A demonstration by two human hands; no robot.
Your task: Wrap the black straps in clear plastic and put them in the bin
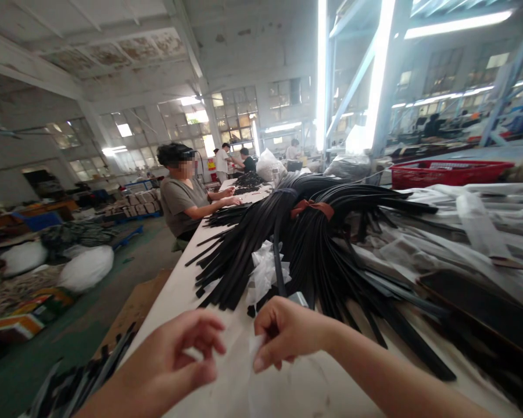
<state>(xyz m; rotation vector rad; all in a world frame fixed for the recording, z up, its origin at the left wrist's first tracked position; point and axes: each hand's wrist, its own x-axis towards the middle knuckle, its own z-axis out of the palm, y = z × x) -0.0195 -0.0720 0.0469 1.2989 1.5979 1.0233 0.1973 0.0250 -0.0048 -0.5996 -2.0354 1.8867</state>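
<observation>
My right hand (287, 331) is closed, with thumb and fingers pinched on a thin whitish translucent strip (256, 348) that hangs toward the table. To its left my left hand (183, 354) hovers over the pale table (226, 383), its fingers curved and apart, with nothing between them. Just beyond both hands lies a crumpled white plastic piece (264, 270). Behind it spread large bundles of long black strips (318, 255), one tied with a reddish-brown band (312, 208).
A co-worker (183, 191) stands at the table's left edge, farther along. On the right lie white plastic wraps (470, 226) and a red basket (448, 173). Dark strips (87, 377) stand below the table at lower left; white sacks (87, 269) lie on the floor.
</observation>
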